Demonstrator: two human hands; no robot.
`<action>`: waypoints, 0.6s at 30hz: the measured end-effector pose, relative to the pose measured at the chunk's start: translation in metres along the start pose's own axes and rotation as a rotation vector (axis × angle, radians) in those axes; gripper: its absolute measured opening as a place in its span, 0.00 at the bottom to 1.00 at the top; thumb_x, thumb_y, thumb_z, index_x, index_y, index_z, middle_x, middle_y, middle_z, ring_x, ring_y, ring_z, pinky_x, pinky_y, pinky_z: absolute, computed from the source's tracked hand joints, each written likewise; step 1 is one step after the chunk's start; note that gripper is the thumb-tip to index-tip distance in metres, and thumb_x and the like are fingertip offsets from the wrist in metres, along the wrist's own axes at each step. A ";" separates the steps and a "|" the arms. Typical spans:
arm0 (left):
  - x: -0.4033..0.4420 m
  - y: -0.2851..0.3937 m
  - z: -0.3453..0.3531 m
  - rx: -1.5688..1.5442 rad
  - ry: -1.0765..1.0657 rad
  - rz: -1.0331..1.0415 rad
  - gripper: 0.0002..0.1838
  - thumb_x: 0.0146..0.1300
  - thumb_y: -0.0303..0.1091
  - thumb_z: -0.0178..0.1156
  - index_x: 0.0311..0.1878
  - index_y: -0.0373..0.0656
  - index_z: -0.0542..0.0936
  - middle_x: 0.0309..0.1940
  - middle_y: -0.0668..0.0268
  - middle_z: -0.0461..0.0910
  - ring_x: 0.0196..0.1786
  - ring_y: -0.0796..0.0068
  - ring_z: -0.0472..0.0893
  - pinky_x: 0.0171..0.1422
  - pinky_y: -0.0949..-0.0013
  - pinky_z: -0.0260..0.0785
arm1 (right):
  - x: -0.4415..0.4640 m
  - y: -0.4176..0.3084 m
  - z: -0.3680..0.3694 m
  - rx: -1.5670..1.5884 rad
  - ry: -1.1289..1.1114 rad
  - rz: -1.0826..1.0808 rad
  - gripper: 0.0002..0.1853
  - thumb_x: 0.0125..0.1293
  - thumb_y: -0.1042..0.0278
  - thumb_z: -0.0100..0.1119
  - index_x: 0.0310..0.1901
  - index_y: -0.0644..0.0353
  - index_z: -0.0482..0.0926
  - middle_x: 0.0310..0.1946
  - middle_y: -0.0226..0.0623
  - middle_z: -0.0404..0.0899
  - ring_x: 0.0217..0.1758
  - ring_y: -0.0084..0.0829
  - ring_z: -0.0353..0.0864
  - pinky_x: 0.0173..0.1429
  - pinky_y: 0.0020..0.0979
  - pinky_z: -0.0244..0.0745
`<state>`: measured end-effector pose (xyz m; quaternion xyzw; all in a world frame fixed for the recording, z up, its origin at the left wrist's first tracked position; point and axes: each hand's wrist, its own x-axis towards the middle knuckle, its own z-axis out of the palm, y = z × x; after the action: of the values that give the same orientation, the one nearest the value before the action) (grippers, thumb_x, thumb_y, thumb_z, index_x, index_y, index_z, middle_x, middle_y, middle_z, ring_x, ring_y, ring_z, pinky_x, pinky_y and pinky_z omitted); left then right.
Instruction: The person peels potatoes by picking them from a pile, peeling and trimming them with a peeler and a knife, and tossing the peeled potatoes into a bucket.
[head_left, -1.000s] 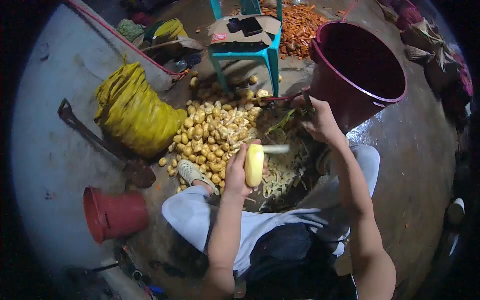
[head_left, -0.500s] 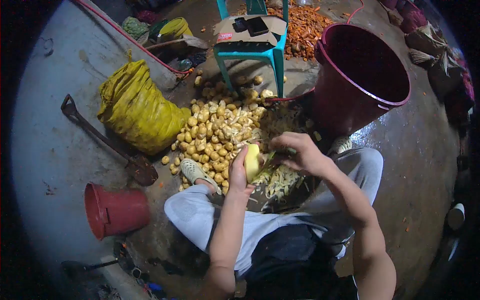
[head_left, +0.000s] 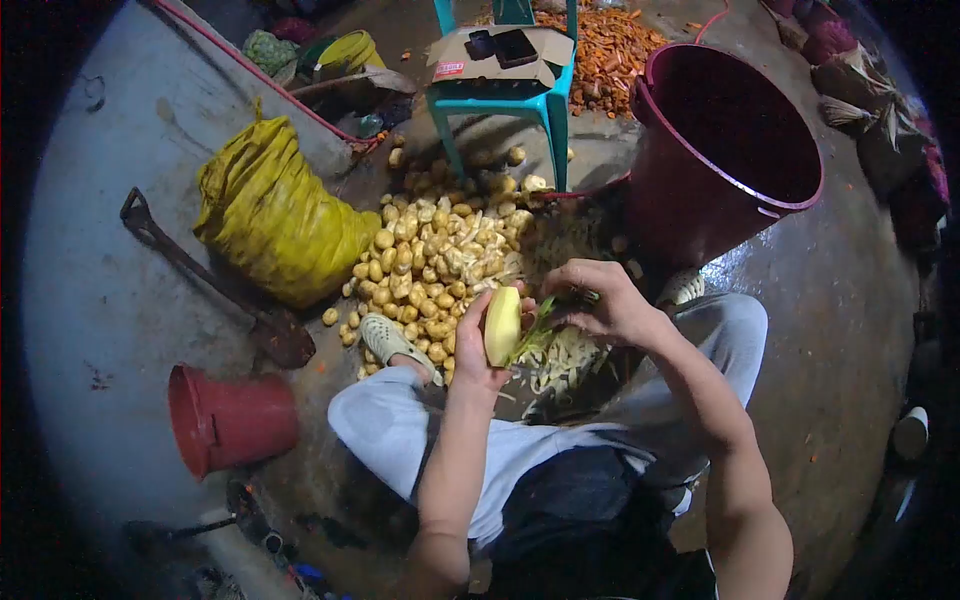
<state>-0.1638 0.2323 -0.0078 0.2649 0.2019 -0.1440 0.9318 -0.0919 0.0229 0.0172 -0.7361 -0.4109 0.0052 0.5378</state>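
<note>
My left hand (head_left: 474, 345) is wrapped around a long, pale yellow peeled vegetable (head_left: 502, 328), held nearly upright; its exact kind is unclear. Thin green strands (head_left: 535, 330) hang at its right side. Just right of these, my right hand (head_left: 608, 302) is curled with fingers pinched together, and what they hold is too small and shadowed to make out. Beneath both hands lie pale peelings (head_left: 560, 365) on the floor. Beyond them spreads a heap of round, yellow-brown potatoes (head_left: 405, 260), some with lighter pieces among them.
A yellow sack (head_left: 275, 215) and a shovel (head_left: 205, 270) lie left, near a small red bucket (head_left: 240, 420). A big maroon tub (head_left: 690, 190) stands right. Ahead is a teal chair (head_left: 553, 115) bearing cardboard (head_left: 450, 65) and dark devices; orange pieces (head_left: 610, 60) are heaped behind.
The right hand has drawn slightly away from the vegetable, and the green strands show more clearly between them. The vegetable has turned a little in the left hand.
</note>
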 end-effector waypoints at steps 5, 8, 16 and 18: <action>0.010 -0.005 -0.010 0.036 0.040 0.047 0.22 0.70 0.46 0.54 0.56 0.38 0.77 0.37 0.61 0.83 0.38 0.72 0.83 0.42 0.69 0.78 | 0.001 0.003 -0.005 -0.008 0.014 0.051 0.25 0.45 0.78 0.71 0.49 0.60 0.78 0.42 0.45 0.81 0.47 0.50 0.81 0.50 0.41 0.77; 0.007 0.000 -0.009 0.052 0.001 0.036 0.21 0.70 0.46 0.54 0.55 0.38 0.78 0.36 0.62 0.83 0.36 0.72 0.83 0.41 0.71 0.77 | 0.000 0.003 -0.003 -0.019 0.002 0.013 0.25 0.44 0.78 0.71 0.49 0.61 0.77 0.42 0.45 0.81 0.47 0.50 0.81 0.51 0.41 0.77; 0.011 -0.006 -0.011 0.046 0.105 0.058 0.20 0.70 0.45 0.54 0.54 0.38 0.79 0.37 0.63 0.83 0.38 0.73 0.83 0.42 0.73 0.76 | -0.001 0.003 -0.001 -0.035 -0.014 0.042 0.25 0.44 0.79 0.70 0.49 0.61 0.77 0.41 0.46 0.80 0.47 0.51 0.80 0.51 0.41 0.77; 0.001 -0.014 0.016 0.125 0.211 0.066 0.18 0.69 0.43 0.56 0.51 0.38 0.79 0.35 0.62 0.82 0.36 0.74 0.82 0.40 0.72 0.77 | 0.000 -0.010 -0.001 -0.050 -0.065 0.080 0.26 0.42 0.79 0.71 0.48 0.61 0.78 0.41 0.45 0.81 0.47 0.50 0.81 0.52 0.38 0.77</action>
<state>-0.1627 0.2119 -0.0016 0.3426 0.2804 -0.0968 0.8914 -0.0971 0.0235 0.0254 -0.7646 -0.3986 0.0403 0.5049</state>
